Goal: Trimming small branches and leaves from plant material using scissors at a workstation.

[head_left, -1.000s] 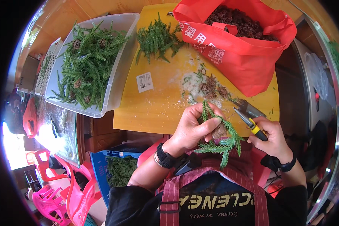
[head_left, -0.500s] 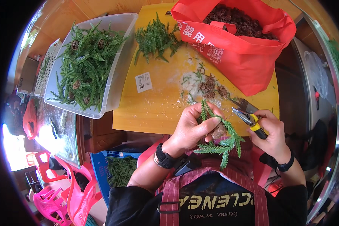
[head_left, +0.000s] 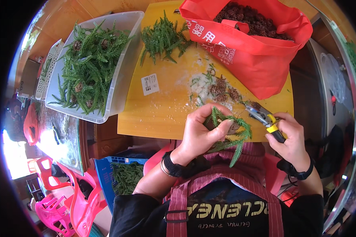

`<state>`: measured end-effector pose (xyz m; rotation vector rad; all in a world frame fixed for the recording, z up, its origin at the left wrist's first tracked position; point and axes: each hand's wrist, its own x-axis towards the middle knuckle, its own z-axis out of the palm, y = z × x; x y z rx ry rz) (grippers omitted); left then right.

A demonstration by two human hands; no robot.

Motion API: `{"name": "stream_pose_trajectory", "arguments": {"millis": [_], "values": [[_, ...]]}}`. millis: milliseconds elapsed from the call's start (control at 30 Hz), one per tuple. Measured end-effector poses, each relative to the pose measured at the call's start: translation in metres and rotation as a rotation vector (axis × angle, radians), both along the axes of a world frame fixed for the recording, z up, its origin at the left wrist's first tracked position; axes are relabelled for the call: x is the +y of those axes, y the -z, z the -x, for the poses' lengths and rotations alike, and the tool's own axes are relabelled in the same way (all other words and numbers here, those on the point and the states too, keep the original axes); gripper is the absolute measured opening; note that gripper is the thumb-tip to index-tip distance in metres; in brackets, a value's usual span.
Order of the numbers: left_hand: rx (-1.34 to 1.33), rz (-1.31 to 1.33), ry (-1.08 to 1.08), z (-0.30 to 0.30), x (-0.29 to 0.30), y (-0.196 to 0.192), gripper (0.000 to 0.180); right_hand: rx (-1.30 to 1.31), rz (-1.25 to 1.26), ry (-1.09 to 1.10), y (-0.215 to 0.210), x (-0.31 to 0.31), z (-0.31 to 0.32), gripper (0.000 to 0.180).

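Note:
In my left hand (head_left: 201, 132) is a green artificial pine sprig (head_left: 240, 139), pinched between thumb and fingers. A brown pine cone shows partly behind the thumb, among the sprig's leaves. My right hand (head_left: 289, 136) grips pliers (head_left: 271, 127) with yellow and black handles, their jaws pointing away and to the left, apart from the sprig. Just beyond both hands, several loose pine cones (head_left: 220, 91) lie beside a patch of white granules (head_left: 201, 87) on the yellow table (head_left: 154, 114).
At the left a clear plastic bin (head_left: 122, 75) holds green sprigs with pine cones. A pile of sprigs (head_left: 165, 38) lies at the back. The red bag (head_left: 257, 67) at the back right is full of pine cones. A blue crate (head_left: 105, 177) with greenery stands below the table's edge.
My right hand has moved the pliers slightly away and to the right. My left hand has turned the sprig, and its leaves now bunch closer to my fingers.

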<state>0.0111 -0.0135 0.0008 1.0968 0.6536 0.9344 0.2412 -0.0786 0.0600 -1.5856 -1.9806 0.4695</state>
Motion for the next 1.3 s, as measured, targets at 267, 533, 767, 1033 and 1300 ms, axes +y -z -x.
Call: {"name": "stream_pose_trajectory", "arguments": {"millis": [267, 533, 767, 1033, 1300], "values": [[-0.117, -0.081, -0.091, -0.002, 0.002, 0.001, 0.029, -0.143, -0.163, -0.073, -0.023, 0.001, 0.009, 0.017], [0.169, -0.487, -0.287, 0.001, 0.004, -0.001, 0.033, -0.310, -0.312, -0.069, -0.024, 0.006, 0.016, 0.021], [0.321, -0.851, -0.477, 0.002, 0.007, -0.010, 0.029, -0.191, -0.302, -0.048, -0.032, 0.007, 0.021, 0.021], [0.373, -1.211, -0.487, 0.006, 0.007, -0.012, 0.031, 0.500, -0.053, 0.041, -0.006, 0.024, 0.058, 0.022], [0.538, -1.312, -0.550, 0.007, 0.003, -0.014, 0.035, 0.830, 0.061, 0.233, 0.009, 0.029, 0.082, 0.030]]}}
